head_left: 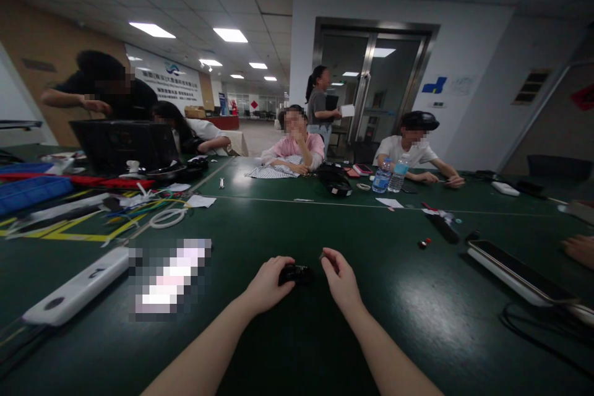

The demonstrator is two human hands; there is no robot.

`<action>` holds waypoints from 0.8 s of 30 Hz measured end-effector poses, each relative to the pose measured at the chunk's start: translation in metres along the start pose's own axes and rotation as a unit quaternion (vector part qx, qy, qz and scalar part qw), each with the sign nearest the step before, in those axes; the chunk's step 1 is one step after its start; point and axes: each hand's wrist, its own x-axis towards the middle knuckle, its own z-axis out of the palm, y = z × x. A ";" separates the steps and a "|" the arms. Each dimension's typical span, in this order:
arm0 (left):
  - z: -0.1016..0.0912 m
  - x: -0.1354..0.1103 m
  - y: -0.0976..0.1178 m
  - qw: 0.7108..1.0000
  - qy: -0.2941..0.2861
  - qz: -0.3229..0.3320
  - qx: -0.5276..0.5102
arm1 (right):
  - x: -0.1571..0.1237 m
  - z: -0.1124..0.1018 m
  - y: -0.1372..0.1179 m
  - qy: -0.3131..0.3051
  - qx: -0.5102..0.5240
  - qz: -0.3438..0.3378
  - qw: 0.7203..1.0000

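On the green table, my left hand (271, 284) has its fingers and thumb closed round the left end of a small, shiny black object, which looks like a computer mouse (299, 274). Part of it is hidden under the fingers. Just to the right, apart from the mouse, my right hand (341, 278) is pinched, thumb against fingertips. A tiny dark bit shows at the fingertips, too small to name. A lit, pixelated phone-like screen (174, 278) lies left of my left hand.
A white power strip (78, 288) lies at left, near cables and blue trays (32, 195). At right are a phone on a white block (520, 275) and black cables. Two water bottles (397, 174) stand across the table (260, 223), where several people sit. Another person's hand (580, 250) rests at the right edge.
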 end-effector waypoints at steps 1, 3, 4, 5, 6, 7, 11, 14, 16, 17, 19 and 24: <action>0.000 0.000 0.000 1.000 -0.001 -0.002 0.001 | 0.000 0.000 0.000 0.006 0.001 -0.006 1.000; 0.001 0.001 -0.001 1.000 -0.005 -0.003 0.003 | 0.000 0.000 0.000 0.016 0.000 -0.016 1.000; 0.001 0.001 -0.002 1.000 -0.006 -0.002 0.003 | -0.001 0.000 -0.001 0.019 -0.002 -0.020 1.000; 0.001 0.001 -0.002 1.000 -0.007 0.000 0.004 | -0.002 -0.001 -0.001 0.023 -0.002 -0.022 0.999; 0.001 0.002 -0.002 1.000 -0.007 0.001 0.006 | -0.002 -0.001 -0.002 0.025 -0.003 -0.023 0.999; 0.001 0.002 -0.002 1.000 -0.006 0.003 0.009 | -0.003 -0.001 -0.002 0.028 -0.003 -0.024 0.999; 0.001 0.003 -0.001 1.000 -0.006 0.008 0.017 | -0.003 0.000 -0.003 0.025 -0.014 -0.031 0.999; -0.001 0.002 0.000 1.000 -0.020 -0.008 0.010 | -0.003 0.000 -0.005 0.009 -0.037 -0.022 0.999; -0.002 0.002 0.001 1.000 -0.026 -0.014 0.006 | -0.004 0.000 -0.007 -0.003 -0.050 -0.008 0.999; -0.003 0.001 0.001 1.000 -0.027 -0.014 0.004 | -0.004 0.000 -0.008 -0.011 -0.055 -0.003 0.998; -0.003 0.001 0.001 1.000 -0.025 -0.012 0.004 | -0.006 0.000 -0.011 -0.033 -0.065 0.000 0.997; -0.001 0.002 -0.002 1.000 -0.019 -0.006 0.012 | -0.012 0.002 -0.018 -0.104 -0.091 0.006 0.990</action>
